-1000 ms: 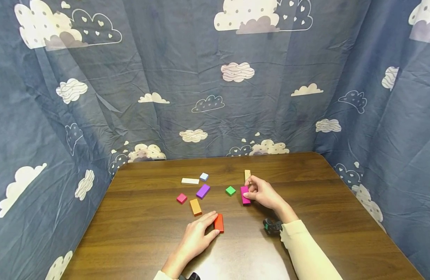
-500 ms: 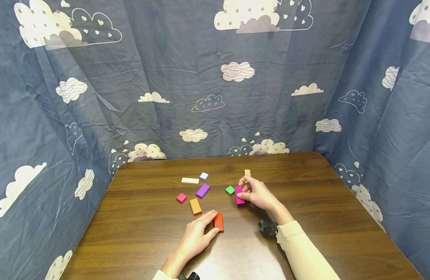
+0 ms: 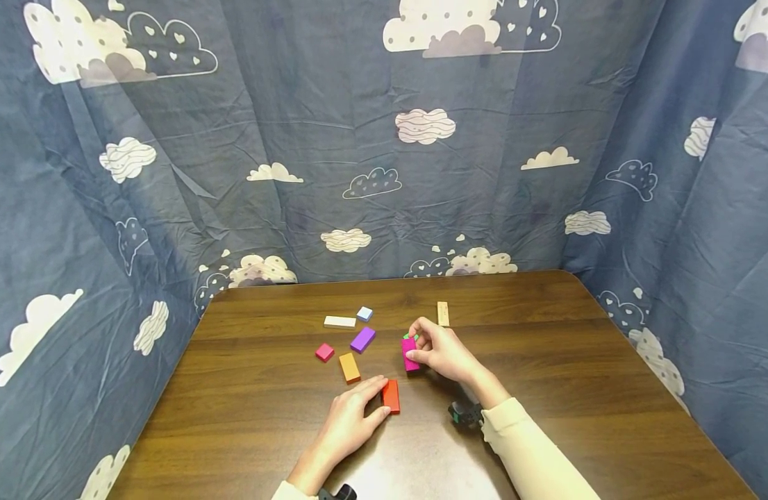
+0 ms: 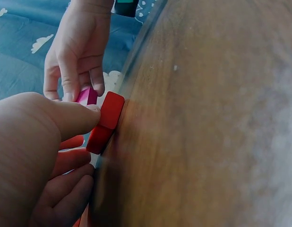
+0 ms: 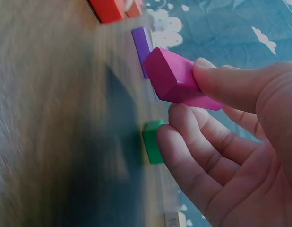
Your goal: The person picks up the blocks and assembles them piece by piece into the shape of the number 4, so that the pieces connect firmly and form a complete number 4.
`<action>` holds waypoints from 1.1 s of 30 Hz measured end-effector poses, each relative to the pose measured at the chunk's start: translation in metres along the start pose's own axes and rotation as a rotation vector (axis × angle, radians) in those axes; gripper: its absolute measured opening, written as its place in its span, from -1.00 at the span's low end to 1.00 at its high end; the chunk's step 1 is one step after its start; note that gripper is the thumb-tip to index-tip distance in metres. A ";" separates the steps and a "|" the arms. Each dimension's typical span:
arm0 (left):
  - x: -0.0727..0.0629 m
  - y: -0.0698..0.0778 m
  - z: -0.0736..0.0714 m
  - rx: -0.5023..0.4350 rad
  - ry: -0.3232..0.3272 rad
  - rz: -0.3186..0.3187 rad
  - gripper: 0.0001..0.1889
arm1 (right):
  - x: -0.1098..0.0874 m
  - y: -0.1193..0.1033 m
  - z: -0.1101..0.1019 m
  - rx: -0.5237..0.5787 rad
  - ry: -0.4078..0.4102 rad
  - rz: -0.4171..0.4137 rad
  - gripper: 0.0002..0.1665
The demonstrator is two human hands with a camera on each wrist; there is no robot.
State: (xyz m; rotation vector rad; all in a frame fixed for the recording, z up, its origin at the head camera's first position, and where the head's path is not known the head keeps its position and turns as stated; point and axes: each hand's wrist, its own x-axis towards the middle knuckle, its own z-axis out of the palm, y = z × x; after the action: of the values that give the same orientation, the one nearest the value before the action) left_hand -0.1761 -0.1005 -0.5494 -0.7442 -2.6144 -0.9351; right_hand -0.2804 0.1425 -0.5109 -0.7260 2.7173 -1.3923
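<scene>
My right hand (image 3: 446, 352) pinches a magenta block (image 3: 410, 355) between thumb and fingers, just above the table. In the right wrist view the magenta block (image 5: 176, 78) hangs tilted, apart from the wood. Behind it a green block (image 3: 411, 337) is mostly covered in the head view; the right wrist view shows more of this green block (image 5: 153, 142). My left hand (image 3: 348, 420) holds a red block (image 3: 391, 397) lying on the table, thumb at its near end and fingers at its far left corner. The left wrist view shows the thumb against the red block (image 4: 108, 116).
Left of the hands lie an orange block (image 3: 349, 368), a purple block (image 3: 362, 340), a pinkish-red block (image 3: 324, 352), a white block (image 3: 339, 322) and a light blue block (image 3: 364, 314). A pale wooden block (image 3: 443, 313) lies behind the right hand. A cloud-patterned curtain encloses the brown table (image 3: 546, 333).
My right hand has moved left with the magenta block, which now partly covers the green one. The pale wooden block shows more fully. My left hand stays at the red block.
</scene>
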 end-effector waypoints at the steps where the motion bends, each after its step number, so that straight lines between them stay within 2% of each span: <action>1: 0.000 0.000 0.000 -0.001 0.000 0.000 -0.50 | 0.000 -0.001 0.002 -0.003 0.002 -0.003 -0.61; 7: 0.000 -0.002 0.001 -0.011 0.006 0.007 -0.52 | 0.002 -0.007 0.014 -0.015 0.014 -0.015 -0.61; 14: 0.000 -0.002 0.001 -0.009 0.012 0.020 -0.52 | 0.002 -0.008 0.027 0.046 0.044 0.048 -0.61; 22: 0.000 -0.004 0.001 -0.010 -0.012 0.031 -0.49 | 0.001 -0.007 0.038 0.070 0.054 0.102 -0.62; 27: 0.000 -0.004 0.002 -0.007 -0.004 0.032 -0.48 | 0.003 -0.007 0.043 0.062 0.056 0.117 -0.61; 33: 0.000 -0.003 0.004 0.015 0.017 0.034 -0.48 | 0.003 -0.008 0.046 -0.009 0.080 0.093 -0.68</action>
State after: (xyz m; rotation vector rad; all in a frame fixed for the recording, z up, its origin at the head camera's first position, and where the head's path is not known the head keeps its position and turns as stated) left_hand -0.1780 -0.0996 -0.5538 -0.7713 -2.5829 -0.9073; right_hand -0.2704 0.1023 -0.5317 -0.5475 2.7796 -1.4194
